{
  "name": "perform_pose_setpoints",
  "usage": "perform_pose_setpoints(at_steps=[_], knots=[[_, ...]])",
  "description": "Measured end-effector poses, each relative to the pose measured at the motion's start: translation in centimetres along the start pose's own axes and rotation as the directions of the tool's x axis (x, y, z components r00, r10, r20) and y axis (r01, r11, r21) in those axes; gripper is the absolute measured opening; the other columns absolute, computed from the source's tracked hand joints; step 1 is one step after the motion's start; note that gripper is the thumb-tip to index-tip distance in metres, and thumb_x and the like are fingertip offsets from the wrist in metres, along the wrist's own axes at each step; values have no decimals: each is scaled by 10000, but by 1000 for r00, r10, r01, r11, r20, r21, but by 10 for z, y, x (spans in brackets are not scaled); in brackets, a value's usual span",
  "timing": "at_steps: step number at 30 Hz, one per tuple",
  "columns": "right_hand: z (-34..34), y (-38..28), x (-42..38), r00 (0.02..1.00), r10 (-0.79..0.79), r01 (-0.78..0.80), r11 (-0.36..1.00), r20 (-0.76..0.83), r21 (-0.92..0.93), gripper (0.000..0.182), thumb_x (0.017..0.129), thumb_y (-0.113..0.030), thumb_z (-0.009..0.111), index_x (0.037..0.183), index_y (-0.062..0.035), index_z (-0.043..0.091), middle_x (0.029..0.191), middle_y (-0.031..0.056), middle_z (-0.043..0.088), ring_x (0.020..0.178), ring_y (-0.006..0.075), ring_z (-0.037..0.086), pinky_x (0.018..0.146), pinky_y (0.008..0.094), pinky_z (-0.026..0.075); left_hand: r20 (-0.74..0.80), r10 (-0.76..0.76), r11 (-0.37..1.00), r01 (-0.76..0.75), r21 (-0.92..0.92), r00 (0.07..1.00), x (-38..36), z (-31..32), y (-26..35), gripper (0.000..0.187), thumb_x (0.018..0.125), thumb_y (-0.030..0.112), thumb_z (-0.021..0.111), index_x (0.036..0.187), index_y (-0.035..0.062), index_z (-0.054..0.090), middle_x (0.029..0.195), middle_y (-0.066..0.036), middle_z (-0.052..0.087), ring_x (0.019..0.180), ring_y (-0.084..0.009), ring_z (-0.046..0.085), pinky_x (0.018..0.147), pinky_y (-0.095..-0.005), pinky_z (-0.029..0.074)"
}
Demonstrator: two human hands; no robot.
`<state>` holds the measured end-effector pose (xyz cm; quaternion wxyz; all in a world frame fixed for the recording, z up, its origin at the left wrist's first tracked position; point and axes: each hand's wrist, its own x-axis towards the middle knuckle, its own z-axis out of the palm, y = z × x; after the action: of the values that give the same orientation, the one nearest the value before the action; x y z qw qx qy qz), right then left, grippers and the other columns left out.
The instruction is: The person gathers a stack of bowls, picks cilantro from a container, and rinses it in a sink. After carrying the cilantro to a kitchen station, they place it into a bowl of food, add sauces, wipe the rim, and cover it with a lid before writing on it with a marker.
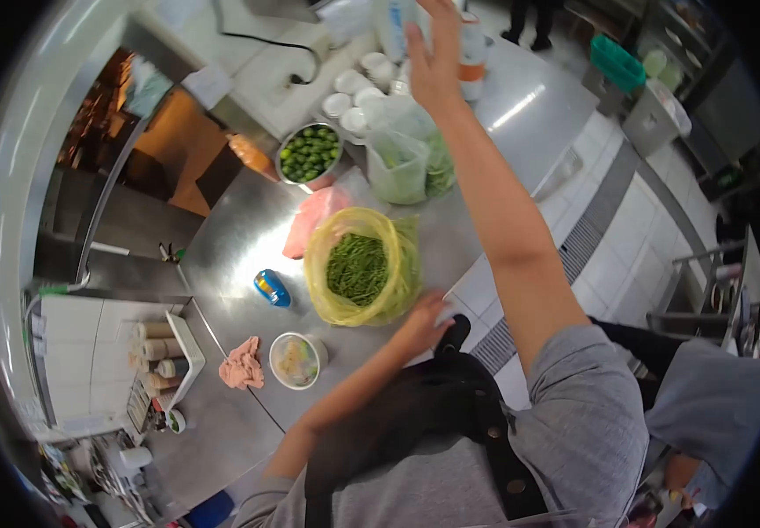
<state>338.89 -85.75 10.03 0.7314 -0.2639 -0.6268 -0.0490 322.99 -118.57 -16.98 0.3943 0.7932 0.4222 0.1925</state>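
Near the top edge, my right hand (437,75) is raised with thumb and fingers apart, beside a white and orange container (472,57); its fingertips are partly cut off. My left hand (424,326) is low, slightly blurred, fingers loosely apart, just right of a yellow plastic bag (318,295). Chopped green vegetables (356,268) fill this open bag. Above it lie a pink bag (310,216) and a clear bag of greens (398,167). A blue object (272,289) and a round tub of food (295,361) are on the steel table (222,238).
A metal bowl of green limes (310,154) stands by several white cups (354,92). A pink cloth (242,365) is beside the tub. Bottles in a white rack (188,352) are at left. Another person (714,405) is close at the right, near the tiled floor (609,246).
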Motion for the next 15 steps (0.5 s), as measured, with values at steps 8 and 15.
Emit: perform_pose_setpoints(at_steps=[8,15], knots=[[-266,-62,-437,533,732,-731,146,-424,-667,378,935,-52,547,1296,56,511,1300,256,534,1244,404,458,1072,470,327,-78,52,958,-28,286,996,44,7,-24,776,855,242,735,1479,27,327,1546,-262,218,1432,-469,223,1164,-554,222],[-170,-99,-517,183,756,-698,550,628,-458,401,891,-139,572,1269,-5,565,1361,229,507,1281,428,446,1104,530,310,-44,-10,932,25,362,999,45,7,-28,731,835,172,732,1462,46,378,1541,-255,243,1417,-465,266,1153,-536,262]])
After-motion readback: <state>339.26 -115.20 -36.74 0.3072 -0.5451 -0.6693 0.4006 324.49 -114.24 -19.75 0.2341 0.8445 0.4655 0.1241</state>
